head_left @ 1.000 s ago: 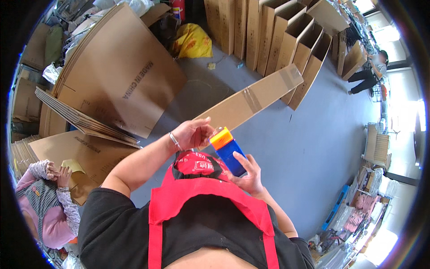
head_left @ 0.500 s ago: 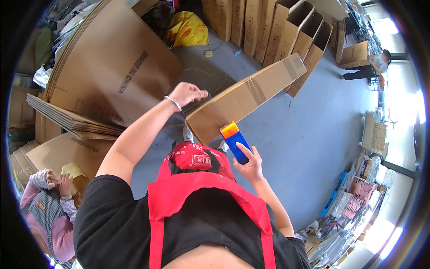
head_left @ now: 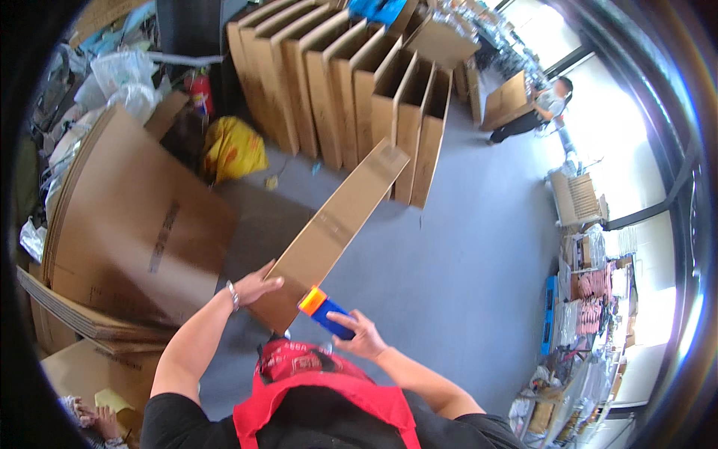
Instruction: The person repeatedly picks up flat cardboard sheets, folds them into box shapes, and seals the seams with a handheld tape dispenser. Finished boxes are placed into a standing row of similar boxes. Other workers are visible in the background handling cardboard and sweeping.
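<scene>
Long box (head_left: pixel 336 224): brown corrugated cardboard, matt, glossy tape strip on seam. Tape dispenser (head_left: pixel 326 310): smooth blue and orange plastic. Apron (head_left: pixel 314 389): red cloth. Floor (head_left: pixel 464 269): smooth grey, matt.

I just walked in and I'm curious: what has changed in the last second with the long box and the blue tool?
The left hand went from the box's upper edge to its near end; the long cardboard box now points farther away. The right hand still grips the blue and orange tape dispenser.
</scene>
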`<state>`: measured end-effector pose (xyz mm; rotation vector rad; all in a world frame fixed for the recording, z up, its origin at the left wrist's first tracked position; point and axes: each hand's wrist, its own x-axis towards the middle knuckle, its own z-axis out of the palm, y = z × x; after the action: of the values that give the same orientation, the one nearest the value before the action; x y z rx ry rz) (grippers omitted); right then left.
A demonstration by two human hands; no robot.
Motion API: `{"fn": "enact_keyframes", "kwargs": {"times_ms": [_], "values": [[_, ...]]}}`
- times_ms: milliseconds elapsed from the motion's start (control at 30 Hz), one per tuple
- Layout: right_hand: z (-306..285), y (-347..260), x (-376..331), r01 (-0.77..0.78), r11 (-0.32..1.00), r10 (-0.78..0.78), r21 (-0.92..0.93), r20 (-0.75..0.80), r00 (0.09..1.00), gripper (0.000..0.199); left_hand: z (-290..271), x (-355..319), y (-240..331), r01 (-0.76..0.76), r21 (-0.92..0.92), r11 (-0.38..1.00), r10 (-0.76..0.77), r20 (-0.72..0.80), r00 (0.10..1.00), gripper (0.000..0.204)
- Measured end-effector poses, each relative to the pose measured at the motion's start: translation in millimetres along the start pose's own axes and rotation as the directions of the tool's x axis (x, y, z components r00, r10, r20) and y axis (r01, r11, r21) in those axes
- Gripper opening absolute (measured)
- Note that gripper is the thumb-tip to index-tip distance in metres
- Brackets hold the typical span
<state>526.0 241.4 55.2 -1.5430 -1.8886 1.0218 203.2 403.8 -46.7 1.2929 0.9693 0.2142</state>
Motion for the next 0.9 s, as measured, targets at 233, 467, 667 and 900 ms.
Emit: {"fn": "enact_keyframes", "kwargs": {"times_ms": [233, 467, 667, 900], "values": [[-6.5, 8.1, -10.7, -0.037, 0.999, 0.035, 0.036, 0.053, 0.998, 0.07, 78.6, -64.3, 109.3, 0.237, 0.712, 0.661, 0.095, -0.392, 0.915, 0.144], [-15.0, 4.9, -17.2, 0.011, 1.0, -0.013, 0.014, 0.116, 0.993, 0.07, 125.3, -62.4, 75.7, 0.373, 0.727, 0.576, 0.211, -0.573, 0.792, 0.139], [-35.5, 6.5, -41.3, 0.091, 0.995, -0.088, -0.029, 0.091, 0.992, 0.069, 126.6, -54.7, 77.1, 0.403, 0.73, 0.552, 0.217, -0.593, 0.775, 0.131], [-52.3, 10.1, -96.5, -0.048, 0.988, 0.07, -0.147, 0.15, 0.986, 0.071, 135.2, -60.4, 77.4, 0.419, 0.734, 0.535, 0.204, -0.593, 0.779, 0.131]]}}
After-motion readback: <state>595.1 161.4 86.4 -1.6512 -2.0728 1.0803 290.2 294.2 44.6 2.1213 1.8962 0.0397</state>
